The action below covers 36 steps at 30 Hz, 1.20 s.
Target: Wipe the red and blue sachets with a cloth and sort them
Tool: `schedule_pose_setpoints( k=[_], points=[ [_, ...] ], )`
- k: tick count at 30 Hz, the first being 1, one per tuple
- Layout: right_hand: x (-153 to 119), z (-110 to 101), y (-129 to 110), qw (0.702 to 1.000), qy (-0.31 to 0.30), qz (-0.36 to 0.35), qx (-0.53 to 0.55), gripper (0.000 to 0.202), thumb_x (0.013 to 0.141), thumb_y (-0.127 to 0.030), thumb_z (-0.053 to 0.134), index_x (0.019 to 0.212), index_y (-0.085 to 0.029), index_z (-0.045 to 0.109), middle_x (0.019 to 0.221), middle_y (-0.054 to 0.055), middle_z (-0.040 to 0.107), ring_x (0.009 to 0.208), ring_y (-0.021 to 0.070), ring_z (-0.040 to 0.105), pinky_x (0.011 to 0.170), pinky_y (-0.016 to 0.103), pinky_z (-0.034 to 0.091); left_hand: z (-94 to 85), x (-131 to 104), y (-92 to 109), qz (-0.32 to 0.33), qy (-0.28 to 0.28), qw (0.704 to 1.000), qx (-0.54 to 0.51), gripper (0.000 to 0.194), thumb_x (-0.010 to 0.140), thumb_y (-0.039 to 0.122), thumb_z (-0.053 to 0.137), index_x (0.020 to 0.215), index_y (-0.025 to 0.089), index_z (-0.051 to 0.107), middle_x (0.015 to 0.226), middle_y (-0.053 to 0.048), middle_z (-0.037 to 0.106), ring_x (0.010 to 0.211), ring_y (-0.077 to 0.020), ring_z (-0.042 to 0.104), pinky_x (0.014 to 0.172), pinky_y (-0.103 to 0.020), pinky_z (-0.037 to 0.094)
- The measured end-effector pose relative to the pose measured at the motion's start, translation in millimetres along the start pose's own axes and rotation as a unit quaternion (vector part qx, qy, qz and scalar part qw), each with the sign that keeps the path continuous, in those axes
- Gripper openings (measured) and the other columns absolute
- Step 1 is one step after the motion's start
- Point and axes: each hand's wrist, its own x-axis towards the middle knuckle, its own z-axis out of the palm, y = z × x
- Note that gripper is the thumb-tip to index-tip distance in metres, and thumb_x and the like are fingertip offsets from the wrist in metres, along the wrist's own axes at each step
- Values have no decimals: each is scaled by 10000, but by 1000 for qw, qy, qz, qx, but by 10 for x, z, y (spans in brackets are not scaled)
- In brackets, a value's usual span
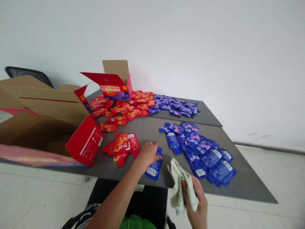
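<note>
The fingers of the right hand were closed around a bunched, off-white cloth, the thumb pressed on its near face; the cloth was held up just in front of the tabletop's near edge. The left hand reached over a single blue pouch, its thumb lying across the pouch's upper part and set apart from the forefinger; the other fingers were partly hidden, so I could not tell whether they gripped it. That pouch lay flat near the front edge, its white barcode label toward the person, between a small cluster of red pouches on the left and a larger, overlapping pile of blue pouches on the right. Many of these pouches showed white Chinese characters, and several had barcodes. Farther back, a spread of red pouches ran up against a heap of blue ones. A red carton with Chinese lettering stood behind the red spread, its flaps raised. At the left, a large open carton stood with its brown inside showing and a red printed flap folded outward. Beyond it, a black chair back rose before the white wall.
</note>
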Motion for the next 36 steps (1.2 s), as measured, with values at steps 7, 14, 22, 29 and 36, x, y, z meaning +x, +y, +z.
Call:
schedule_pose_setpoints(
  k=[7, 14, 22, 29, 36],
  points=[
    [9, 1, -26, 1000, -3, 8, 9, 247, 969, -351, 666, 1176, -243, 747, 1159, 109, 745, 1045, 297, 722, 882, 416, 595, -42, 95, -179, 21, -30, 992, -121, 190, 797, 317, 768, 922, 174, 768, 805, -8, 725, 776, -195, 673, 691, -262, 458],
    [3, 3, -36, 1000, -7, 16, 10, 244, 979, -329, 657, 1201, -256, 726, 1199, 105, 724, 1096, 295, 699, 925, 430, 576, -241, -39, -147, 74, 45, 974, -208, 197, 884, 336, 684, 790, 167, 722, 764, 9, 641, 713, -154, 605, 659, -254, 433],
    [20, 18, -40, 1000, -1, 10, 21, 248, 978, -306, 656, 1210, -256, 726, 1190, 101, 717, 1091, 285, 690, 913, 410, 574, -559, -583, -113, 230, 180, 936, -198, 160, 972, 230, 647, 999, 263, 802, 975, -46, 677, 966, -200, 635, 877, -325, 510],
    [-1, 24, -46, 1000, -6, 17, 19, 257, 984, -300, 653, 1225, -240, 720, 1192, 114, 705, 1086, 278, 676, 926, 422, 566, -52, -1038, -452, 201, 47, 976, -75, 225, 885, 187, 791, 1075, 305, 786, 1096, -28, 681, 1065, -216, 633, 943, -353, 513],
    [332, -65, -193, 999, 28, -29, -1, 241, 965, -295, 679, 1194, -250, 738, 1175, 93, 728, 1070, 280, 687, 928, 422, 559, 297, -1373, -324, 195, 117, 974, -25, 401, 886, 298, 810, 1271, 303, 700, 1342, -77, 644, 1249, -292, 586, 1041, -475, 508]
  ],
)
